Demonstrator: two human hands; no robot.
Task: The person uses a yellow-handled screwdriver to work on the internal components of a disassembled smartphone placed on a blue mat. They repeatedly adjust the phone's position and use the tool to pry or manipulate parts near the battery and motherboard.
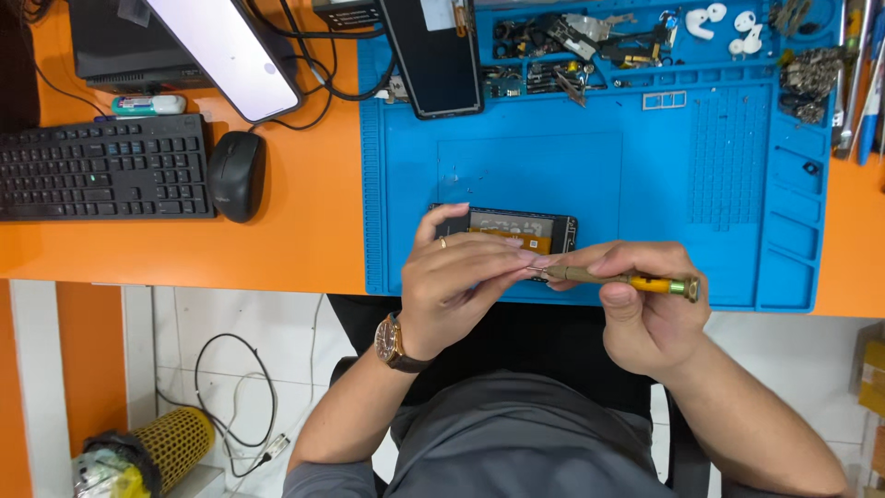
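Screwdriver [627, 281] between right fingers [613, 267]

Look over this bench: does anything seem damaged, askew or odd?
The phone under the left hand lies open, its insides bared. The right hand holds a screwdriver to it. Loose parts fill the mat's trays.

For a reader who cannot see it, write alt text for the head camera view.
A person's left hand steadies an opened phone on a blue repair mat, while the right hand holds a small screwdriver to it. A keyboard and mouse sit left on the orange desk.
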